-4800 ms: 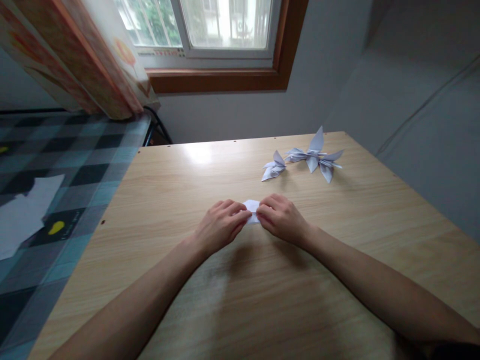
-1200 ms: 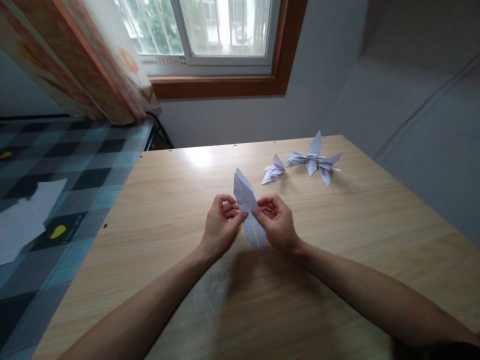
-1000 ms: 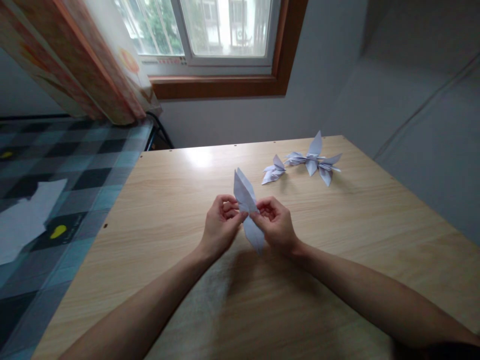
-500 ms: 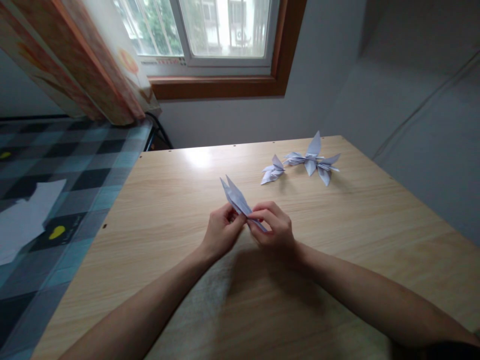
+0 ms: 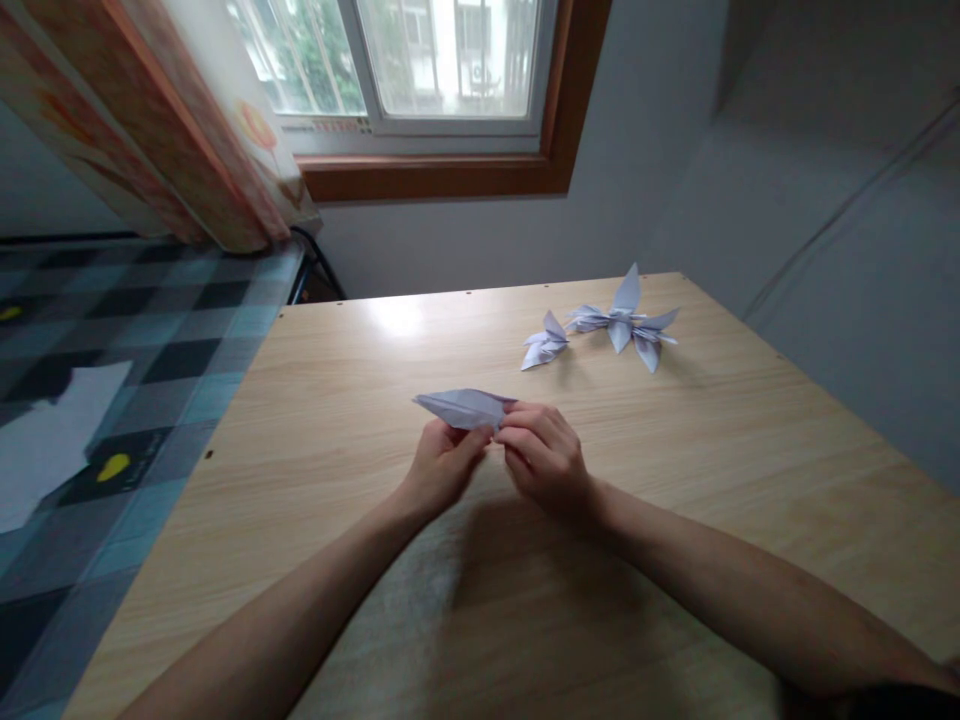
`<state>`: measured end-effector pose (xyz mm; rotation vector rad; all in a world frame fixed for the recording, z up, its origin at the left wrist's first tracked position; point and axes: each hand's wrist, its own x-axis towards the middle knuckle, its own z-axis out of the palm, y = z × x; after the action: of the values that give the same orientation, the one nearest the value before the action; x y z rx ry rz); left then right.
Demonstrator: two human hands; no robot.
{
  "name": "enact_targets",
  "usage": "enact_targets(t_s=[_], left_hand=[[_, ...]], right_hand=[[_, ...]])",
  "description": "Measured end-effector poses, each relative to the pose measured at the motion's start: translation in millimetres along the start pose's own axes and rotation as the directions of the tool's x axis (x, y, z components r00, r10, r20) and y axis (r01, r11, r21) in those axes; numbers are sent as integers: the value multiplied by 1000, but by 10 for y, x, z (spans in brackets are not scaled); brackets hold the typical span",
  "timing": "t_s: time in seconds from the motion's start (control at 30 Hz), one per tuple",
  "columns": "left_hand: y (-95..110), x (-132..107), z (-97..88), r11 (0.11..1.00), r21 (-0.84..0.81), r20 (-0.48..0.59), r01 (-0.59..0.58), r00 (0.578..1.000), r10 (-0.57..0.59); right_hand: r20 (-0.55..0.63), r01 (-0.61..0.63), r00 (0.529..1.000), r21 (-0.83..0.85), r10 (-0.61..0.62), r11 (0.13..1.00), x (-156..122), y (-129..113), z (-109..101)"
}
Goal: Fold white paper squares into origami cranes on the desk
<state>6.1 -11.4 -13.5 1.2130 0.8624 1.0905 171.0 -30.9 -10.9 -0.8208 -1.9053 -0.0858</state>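
Note:
A folded piece of white paper (image 5: pixel 461 406) with a pointed left end is held between both hands above the table. My left hand (image 5: pixel 448 462) grips its lower edge, the thumb on the near side and the other fingers mostly hidden behind it. At the right end, my right hand (image 5: pixel 546 455) pinches the paper with its fingers bunched together. Beyond the hands, a small folded paper piece (image 5: pixel 545 345) with pointed petals lies on the table. Just right of it sits a cluster of similar folded paper petals (image 5: pixel 626 320).
The hands are over a light wooden table (image 5: pixel 330 400). On the left, a checkered cloth (image 5: pixel 202 300) covers a lower surface bearing white paper sheets (image 5: pixel 60 430). A window (image 5: pixel 450 60) and patterned curtain (image 5: pixel 172 120) are at the back, with a wall on the right.
The folded paper has turned in my hands: its two upright points have tipped left and down, and a broad face now shows. Both hands have stayed nearly in place, still gripping it.

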Motion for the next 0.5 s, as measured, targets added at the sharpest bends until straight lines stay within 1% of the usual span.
enact_targets(t_s=[0.17, 0.27, 0.33, 0.4, 0.5], left_hand=[[31, -24, -2, 996, -77, 26, 40, 999, -38], [57, -32, -3, 992, -114, 29, 56, 998, -53], [66, -32, 1, 990, -128, 36, 58, 998, -54], [63, -25, 6, 992, -117, 43, 43, 998, -38], [46, -9, 8, 999, -43, 24, 24, 999, -23]], right_hand=[[-16, 20, 1000, 15, -19, 1000, 12, -8, 0], [-7, 5, 1000, 11, -5, 1000, 27, -4, -2], [-28, -12, 1000, 20, 12, 1000, 31, 1, -2], [-46, -37, 998, 40, 38, 999, 26, 5, 1], [-23, -79, 996, 69, 81, 994, 8, 0, 8]])
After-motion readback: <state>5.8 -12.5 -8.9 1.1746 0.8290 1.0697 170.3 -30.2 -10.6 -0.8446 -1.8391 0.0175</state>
